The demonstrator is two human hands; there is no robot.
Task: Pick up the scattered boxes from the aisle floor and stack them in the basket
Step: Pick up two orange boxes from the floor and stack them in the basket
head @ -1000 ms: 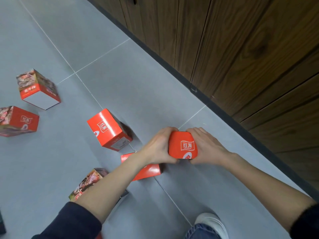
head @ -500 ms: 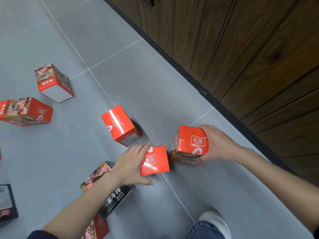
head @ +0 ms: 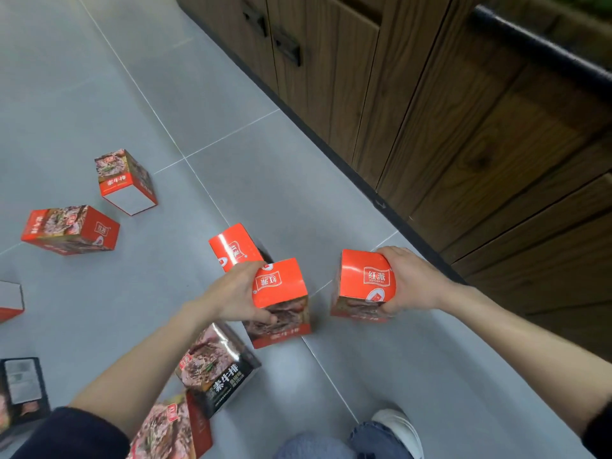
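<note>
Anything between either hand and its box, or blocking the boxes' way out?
Nothing between them: the left hand grips the left red box, and the right hand grips the right red box. Loose boxes lie on the floor under and beyond the left arm. No basket shows in this view, so that path cannot be judged.

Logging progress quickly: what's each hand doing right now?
Left hand: closed round a red box.
Right hand: closed round a second red box.
</note>
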